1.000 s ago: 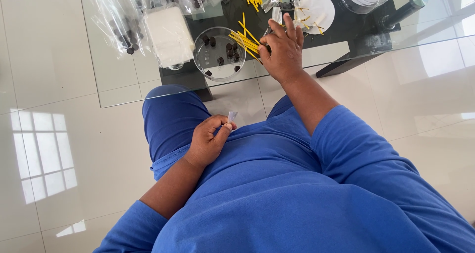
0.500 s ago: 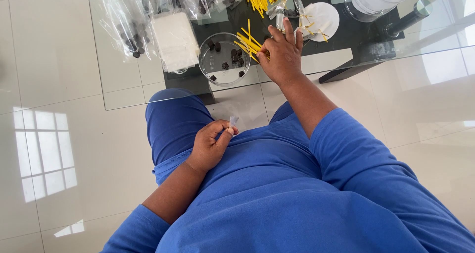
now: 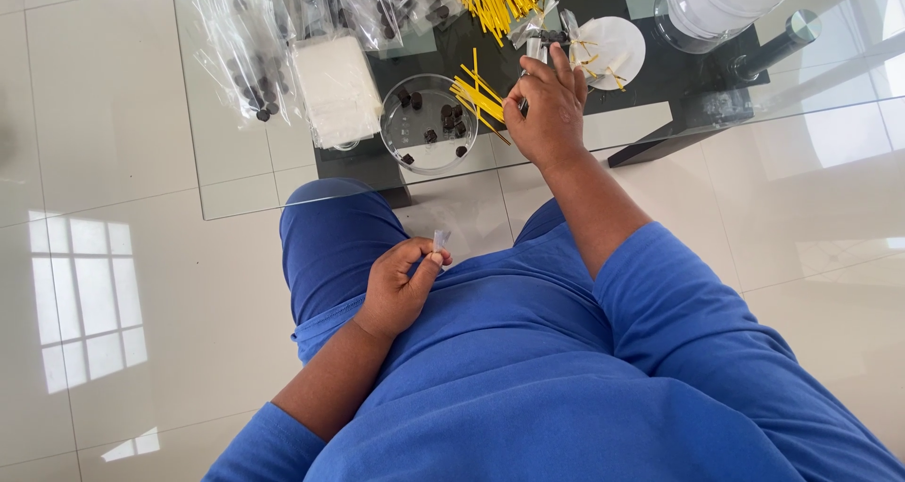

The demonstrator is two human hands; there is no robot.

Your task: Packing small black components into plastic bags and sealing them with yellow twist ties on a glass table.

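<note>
Clear wrapper (image 3: 440, 239) pinched in left grip (image 3: 401, 289); right grip (image 3: 547, 114) closes on yellow sticks (image 3: 479, 96).

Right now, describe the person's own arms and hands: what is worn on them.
Both arms wear short blue sleeves, the left sleeve and the right sleeve, ending near the elbows. The forearms are bare. The left hand and right hand show no gloves, watch or rings.

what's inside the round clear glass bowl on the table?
The round clear glass bowl holds several small dark round pieces, scattered. Nothing covers them; what they are is too small to tell.
</note>
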